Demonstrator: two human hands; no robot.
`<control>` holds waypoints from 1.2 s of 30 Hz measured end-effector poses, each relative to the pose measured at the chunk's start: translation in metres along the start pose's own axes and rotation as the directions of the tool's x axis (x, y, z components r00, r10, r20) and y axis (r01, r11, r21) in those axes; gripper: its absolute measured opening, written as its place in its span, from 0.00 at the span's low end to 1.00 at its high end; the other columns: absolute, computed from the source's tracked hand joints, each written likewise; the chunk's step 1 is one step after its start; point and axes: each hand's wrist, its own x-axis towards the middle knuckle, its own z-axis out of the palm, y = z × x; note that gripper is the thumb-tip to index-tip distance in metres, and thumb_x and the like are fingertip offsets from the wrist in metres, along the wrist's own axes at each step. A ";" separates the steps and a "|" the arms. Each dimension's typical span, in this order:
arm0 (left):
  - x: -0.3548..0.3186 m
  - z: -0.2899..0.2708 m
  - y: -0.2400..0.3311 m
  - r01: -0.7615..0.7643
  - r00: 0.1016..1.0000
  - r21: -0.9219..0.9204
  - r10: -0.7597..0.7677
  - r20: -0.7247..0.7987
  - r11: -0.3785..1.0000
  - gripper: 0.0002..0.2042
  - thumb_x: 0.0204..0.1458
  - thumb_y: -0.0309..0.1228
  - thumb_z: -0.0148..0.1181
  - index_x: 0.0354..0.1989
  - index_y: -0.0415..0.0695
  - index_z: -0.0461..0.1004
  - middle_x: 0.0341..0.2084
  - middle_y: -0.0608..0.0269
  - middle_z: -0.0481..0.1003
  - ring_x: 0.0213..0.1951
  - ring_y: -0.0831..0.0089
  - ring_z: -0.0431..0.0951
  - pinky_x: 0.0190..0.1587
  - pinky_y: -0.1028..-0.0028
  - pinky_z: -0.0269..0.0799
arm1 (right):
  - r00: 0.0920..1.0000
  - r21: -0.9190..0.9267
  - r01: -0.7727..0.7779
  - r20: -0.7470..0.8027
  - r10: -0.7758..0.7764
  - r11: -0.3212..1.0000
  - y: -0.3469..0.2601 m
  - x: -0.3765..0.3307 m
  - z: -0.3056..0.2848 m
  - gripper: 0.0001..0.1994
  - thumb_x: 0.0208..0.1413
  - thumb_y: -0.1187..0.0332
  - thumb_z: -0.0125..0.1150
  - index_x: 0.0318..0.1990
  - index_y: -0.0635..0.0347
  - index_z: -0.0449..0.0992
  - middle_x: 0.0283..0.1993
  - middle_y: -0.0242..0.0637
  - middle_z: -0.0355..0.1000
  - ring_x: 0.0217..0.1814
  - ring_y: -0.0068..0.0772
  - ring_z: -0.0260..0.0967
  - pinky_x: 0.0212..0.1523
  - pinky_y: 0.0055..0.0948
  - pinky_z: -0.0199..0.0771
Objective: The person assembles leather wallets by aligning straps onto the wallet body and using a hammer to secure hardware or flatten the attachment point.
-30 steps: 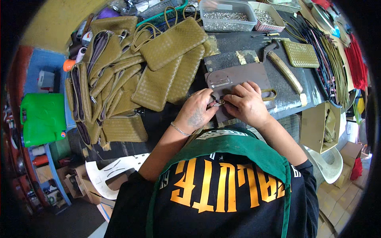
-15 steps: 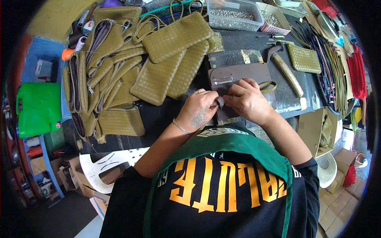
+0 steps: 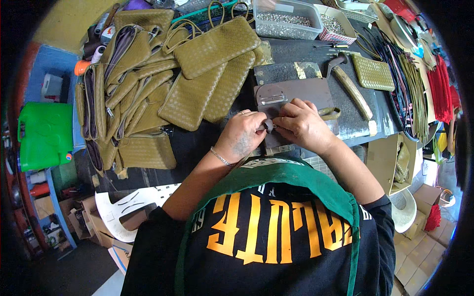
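Observation:
My left hand (image 3: pixel 243 133) pinches a small dark strip (image 3: pixel 268 125), which looks like leather, between thumb and fingers. Close against it, my right hand (image 3: pixel 305 127) is closed in a pinch on something too small to make out. An olive strap loop (image 3: pixel 330 113) sticks out beyond the right hand; whether its hidden end is in the fingers I cannot tell. Both hands are over a dark brown flat panel (image 3: pixel 296 91) with a small metal-coloured piece (image 3: pixel 272 98) on it. Right of the panel lies a hammer (image 3: pixel 353 91) with a wooden handle.
Olive woven pouches (image 3: pixel 212 49) are heaped on the left of the black worktable. A clear bin (image 3: pixel 289 19) and a checked tray (image 3: pixel 336 22) of small metal parts stand at the back. One pouch (image 3: pixel 373 72) and bundled cords (image 3: pixel 417 93) lie at right.
The whole view has shifted slightly. Both hands stay together, still pinching, with small finger movements. The olive loop beside the right hand has tilted a little.

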 end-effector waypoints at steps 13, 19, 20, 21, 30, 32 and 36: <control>0.002 0.001 0.003 -0.072 0.996 0.036 0.070 0.052 0.997 0.06 0.35 0.20 0.58 0.23 0.38 0.67 0.21 0.55 0.68 0.25 0.56 0.69 0.30 0.66 0.65 | 0.997 0.001 0.000 0.077 0.000 1.000 0.002 -0.001 -0.004 0.11 0.37 0.68 0.62 0.33 0.52 0.76 0.32 0.27 0.66 0.39 0.31 0.62 0.39 0.32 0.60; 0.002 0.002 -0.002 -0.055 0.996 0.072 0.049 0.074 0.996 0.05 0.37 0.21 0.58 0.22 0.38 0.67 0.21 0.59 0.69 0.26 0.61 0.70 0.30 0.69 0.65 | 0.998 0.117 -0.004 0.062 -0.003 0.993 0.013 -0.004 -0.005 0.11 0.36 0.69 0.63 0.32 0.51 0.77 0.32 0.27 0.67 0.39 0.32 0.63 0.41 0.31 0.61; 0.003 0.002 0.000 -0.059 0.995 0.069 0.053 0.079 0.996 0.05 0.37 0.21 0.58 0.22 0.38 0.67 0.21 0.59 0.69 0.26 0.61 0.70 0.30 0.69 0.65 | 0.998 0.115 -0.011 0.060 0.004 0.993 0.013 -0.005 -0.006 0.11 0.36 0.69 0.63 0.32 0.51 0.77 0.32 0.27 0.67 0.39 0.32 0.63 0.41 0.31 0.61; 0.005 0.000 0.004 0.116 0.989 -0.131 -0.102 0.107 0.985 0.05 0.38 0.21 0.58 0.23 0.39 0.67 0.22 0.62 0.69 0.27 0.65 0.69 0.31 0.71 0.66 | 0.997 0.114 -0.024 0.070 0.016 0.993 0.014 -0.005 -0.005 0.11 0.36 0.69 0.63 0.32 0.51 0.77 0.32 0.27 0.67 0.39 0.32 0.63 0.41 0.32 0.61; 0.001 0.014 0.001 0.253 0.965 -0.671 -0.234 0.120 0.697 0.06 0.55 0.28 0.43 0.37 0.41 0.65 0.35 0.65 0.64 0.37 0.79 0.64 0.42 0.80 0.60 | 0.998 0.115 -0.030 0.061 0.023 0.993 0.012 -0.005 -0.006 0.10 0.36 0.69 0.63 0.31 0.49 0.77 0.31 0.27 0.66 0.38 0.33 0.62 0.41 0.33 0.61; 0.003 0.015 -0.003 0.139 0.990 -0.551 -0.126 0.062 0.823 0.06 0.56 0.28 0.44 0.39 0.40 0.64 0.33 0.66 0.65 0.35 0.81 0.64 0.40 0.81 0.61 | 0.998 0.107 -0.026 0.056 0.020 0.994 0.012 -0.005 -0.006 0.10 0.35 0.69 0.63 0.31 0.49 0.77 0.31 0.27 0.66 0.38 0.33 0.62 0.40 0.33 0.61; 0.000 0.015 -0.004 0.085 0.996 -0.500 -0.081 0.029 0.862 0.07 0.54 0.28 0.48 0.38 0.38 0.66 0.32 0.65 0.66 0.33 0.79 0.66 0.38 0.80 0.63 | 0.992 0.098 -0.063 0.112 0.052 0.993 0.011 -0.005 -0.006 0.09 0.37 0.66 0.61 0.31 0.47 0.77 0.33 0.25 0.67 0.42 0.32 0.63 0.42 0.36 0.62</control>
